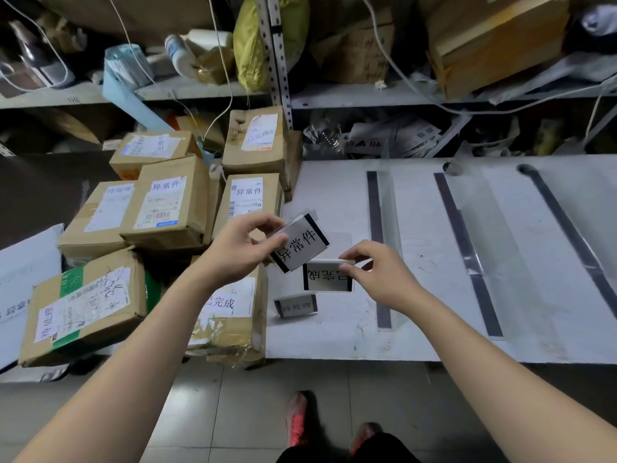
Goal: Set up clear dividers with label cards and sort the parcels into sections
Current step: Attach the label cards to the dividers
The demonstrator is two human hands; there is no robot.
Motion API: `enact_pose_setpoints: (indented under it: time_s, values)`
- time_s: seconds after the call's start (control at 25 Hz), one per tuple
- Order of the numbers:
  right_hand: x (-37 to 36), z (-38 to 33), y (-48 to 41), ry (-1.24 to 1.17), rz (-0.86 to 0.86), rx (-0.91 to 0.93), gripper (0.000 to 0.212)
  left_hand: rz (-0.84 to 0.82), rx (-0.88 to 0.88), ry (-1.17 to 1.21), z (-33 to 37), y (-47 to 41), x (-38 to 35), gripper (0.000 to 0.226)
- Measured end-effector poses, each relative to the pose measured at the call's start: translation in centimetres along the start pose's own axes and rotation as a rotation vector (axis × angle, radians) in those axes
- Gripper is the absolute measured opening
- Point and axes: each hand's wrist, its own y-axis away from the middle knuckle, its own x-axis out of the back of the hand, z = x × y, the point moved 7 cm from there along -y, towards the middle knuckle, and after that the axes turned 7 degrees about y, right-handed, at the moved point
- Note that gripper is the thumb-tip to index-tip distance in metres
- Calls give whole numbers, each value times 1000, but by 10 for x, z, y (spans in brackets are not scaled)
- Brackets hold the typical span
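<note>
My left hand (245, 243) pinches a label card (300, 243) with black side bars and large black characters, held tilted above the white board (434, 295). My right hand (377, 275) pinches the top edge of a second label card (329, 279) that hangs upside down over the board. A third, smaller label card (296, 306) lies on the board below them. Clear dividers (389, 208) stand along dark strips (464, 242) on the board. Cardboard parcels (167, 205) with paper labels are piled to the left.
Metal shelving (277, 61) behind holds boxes, a yellow bag (257, 45) and loose cables. A white poly mailer (20, 282) lies at far left. Tiled floor and my red shoes (297, 419) are below the board's front edge.
</note>
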Motion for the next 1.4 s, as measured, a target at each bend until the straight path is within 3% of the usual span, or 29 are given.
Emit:
enact_pose_setpoints:
  time_s: [0.44, 0.8, 1.04, 1.2, 1.4]
  values:
    - [112, -10, 52, -180, 140, -22, 12, 78, -82, -39, 88, -2, 5, 14]
    - [136, 17, 80, -758, 420, -223, 9, 5, -130, -3, 112, -36, -27, 19]
    - [120, 10, 74, -790, 519, -263, 23, -96, -138, 32, 91, -57, -46, 21]
    - [107, 3, 64, -667, 486, -248, 41, -138, -157, 30, 83, -68, -50, 22]
    - [99, 0, 56, -634, 434, -222, 46, -179, -158, 16, 80, -79, -53, 23]
